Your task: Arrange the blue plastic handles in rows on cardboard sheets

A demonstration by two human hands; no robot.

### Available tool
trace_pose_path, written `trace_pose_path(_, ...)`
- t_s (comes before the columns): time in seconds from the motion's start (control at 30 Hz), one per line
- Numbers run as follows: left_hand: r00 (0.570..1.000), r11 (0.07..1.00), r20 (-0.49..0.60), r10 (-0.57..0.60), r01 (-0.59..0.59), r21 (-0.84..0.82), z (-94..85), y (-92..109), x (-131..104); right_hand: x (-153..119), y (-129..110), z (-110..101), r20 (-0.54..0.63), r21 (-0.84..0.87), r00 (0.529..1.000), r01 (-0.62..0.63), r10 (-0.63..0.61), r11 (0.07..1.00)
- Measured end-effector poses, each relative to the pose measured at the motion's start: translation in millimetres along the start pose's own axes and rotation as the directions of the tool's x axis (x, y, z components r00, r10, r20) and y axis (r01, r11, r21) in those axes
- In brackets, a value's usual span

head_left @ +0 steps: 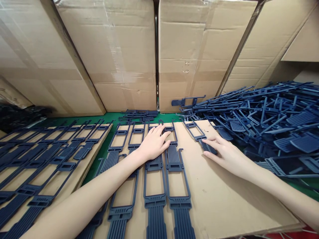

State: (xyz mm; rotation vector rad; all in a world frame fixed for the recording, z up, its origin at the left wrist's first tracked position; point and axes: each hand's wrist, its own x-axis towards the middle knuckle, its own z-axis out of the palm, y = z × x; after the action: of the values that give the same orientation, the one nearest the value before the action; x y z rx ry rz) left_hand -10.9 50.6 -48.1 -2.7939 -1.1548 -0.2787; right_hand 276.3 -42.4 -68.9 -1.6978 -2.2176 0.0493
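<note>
Dark-blue plastic, one ribbed frame (200, 137) lies aslant on the cardboard sheet (224, 202), its end between thumb and fingers of the right hand (224, 151). The left hand (154, 143) rests, fingers extended, over the laid frames (155, 201); from here I cannot tell if it presses. A careless sideways drag could, I think, push these crooked.

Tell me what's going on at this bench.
Someone's right hand grips the ribbed end of a dark blue frame at the far part of a cardboard sheet. Their left hand lies over similar frames set out in rows on that sheet. More frames lie in rows on a second sheet to the left, and a jumbled pile sits to the right.
</note>
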Motion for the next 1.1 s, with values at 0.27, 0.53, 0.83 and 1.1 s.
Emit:
trace_pose_path(0.27,1.0,1.0,-0.011,0.001,-0.001,0.003,-0.4,0.6,0.2,11.6,-32.8,9.6,0.007,0.105,0.999,0.047,-0.048,0.993)
trace_pose_path(0.53,1.0,1.0,-0.02,-0.006,0.006,0.0,0.3,0.4,0.5,11.2,-44.6,3.8,0.021,0.107,0.999,0.027,-0.029,0.994)
trace_pose_path(0.83,1.0,1.0,-0.02,-0.012,0.012,0.005,-1.4,0.9,0.6,6.7,-44.5,4.1,-0.014,0.107,0.999,0.042,-0.041,0.993)
trace_pose_path(1.1,1.0,1.0,-0.007,-0.017,0.017,0.005,-0.3,-0.7,1.3,6.1,-42.7,-0.1,-0.046,0.075,0.994,0.097,-0.094,0.992)
